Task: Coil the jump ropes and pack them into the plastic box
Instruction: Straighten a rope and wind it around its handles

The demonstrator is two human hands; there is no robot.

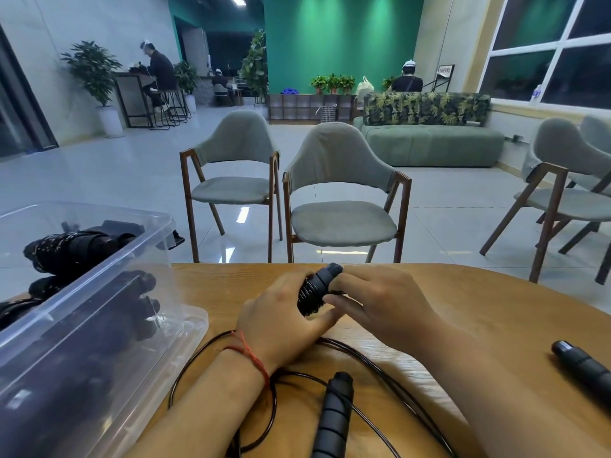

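My left hand (281, 319) grips a black jump rope handle (319, 285) that has thin black rope wound around it. My right hand (380, 302) pinches the rope right beside that handle. Loose black rope (373, 361) loops over the wooden table (496, 309) under my forearms. A second black ribbed handle (334, 414) lies between my arms. A third handle (585, 368) lies at the right edge. The clear plastic box (86, 292) stands at the left and holds several coiled black ropes (72, 249).
The box sits on its clear lid (188, 328). Two grey chairs (340, 200) stand just beyond the table's far edge, more chairs at the right. A green sofa, plants and seated people are far back in the room.
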